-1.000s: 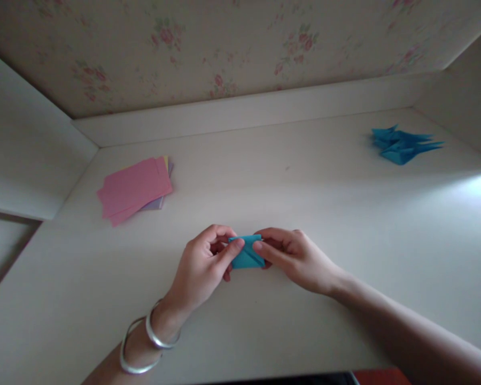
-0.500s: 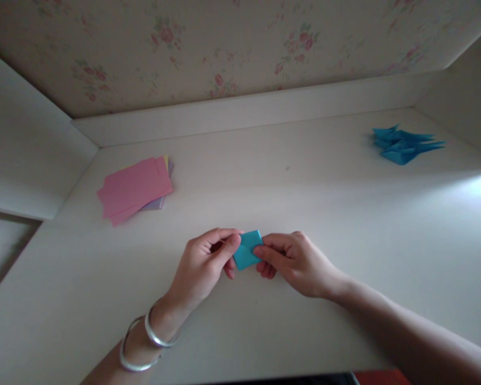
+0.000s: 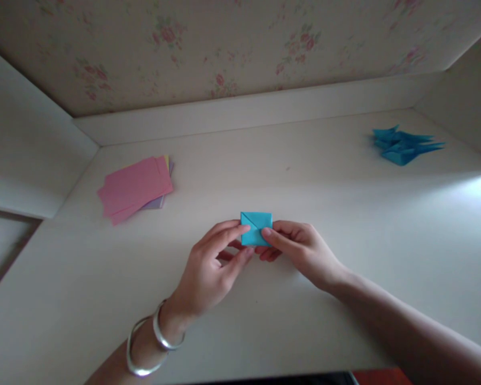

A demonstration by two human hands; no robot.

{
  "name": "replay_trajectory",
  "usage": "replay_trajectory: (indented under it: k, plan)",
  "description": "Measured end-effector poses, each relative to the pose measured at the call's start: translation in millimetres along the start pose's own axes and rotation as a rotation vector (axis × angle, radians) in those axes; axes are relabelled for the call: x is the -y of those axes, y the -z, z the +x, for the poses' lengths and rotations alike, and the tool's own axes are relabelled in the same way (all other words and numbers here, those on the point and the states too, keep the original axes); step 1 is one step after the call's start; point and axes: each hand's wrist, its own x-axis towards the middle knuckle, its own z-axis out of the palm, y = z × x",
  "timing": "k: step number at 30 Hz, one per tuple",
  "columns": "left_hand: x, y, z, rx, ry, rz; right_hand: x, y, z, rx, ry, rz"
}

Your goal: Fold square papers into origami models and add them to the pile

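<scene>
A small folded square of blue paper [image 3: 256, 220] is held up over the white desk, with a diagonal fold line across its upper left. My right hand [image 3: 300, 243] pinches its right side, thumb on the front and the other fingers behind. At its left edge, my left hand [image 3: 214, 262] lays a fingertip on the front face, while the thumb is at the lower edge; some of its fingers are behind the paper. Two silver bangles [image 3: 160, 331] circle my left wrist.
A stack of pink paper sheets [image 3: 138, 184], with yellow and purple ones beneath, lies at the left. Several folded blue paper pieces with pointed tips [image 3: 403, 144] lie at the back right of the white desk [image 3: 232, 171]. Floral wallpaper [image 3: 240, 48] covers the wall behind.
The blue paper has been raised slightly, moved right and turned level, and a diagonal fold line now shows. My left thumb has come off its front to the lower edge.
</scene>
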Motion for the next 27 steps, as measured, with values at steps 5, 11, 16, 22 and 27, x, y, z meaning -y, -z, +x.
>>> replay_trajectory:
  k: [5,11,16,22,27]
  plan:
    - [1,0,0,-0.027,-0.042,0.084,-3,2,0,0.056,0.003,0.027]
    - [-4,1,0,-0.028,-0.028,0.055,-9,2,-1,-0.002,0.127,0.175]
    - [-5,3,-1,-0.026,0.019,0.007,-11,6,-5,-0.023,0.168,0.060]
    - [3,3,-2,-0.019,0.038,-0.196,-18,10,-7,0.047,0.201,0.188]
    - [3,4,-3,-0.013,0.043,-0.287,-20,9,-8,0.046,0.211,0.243]
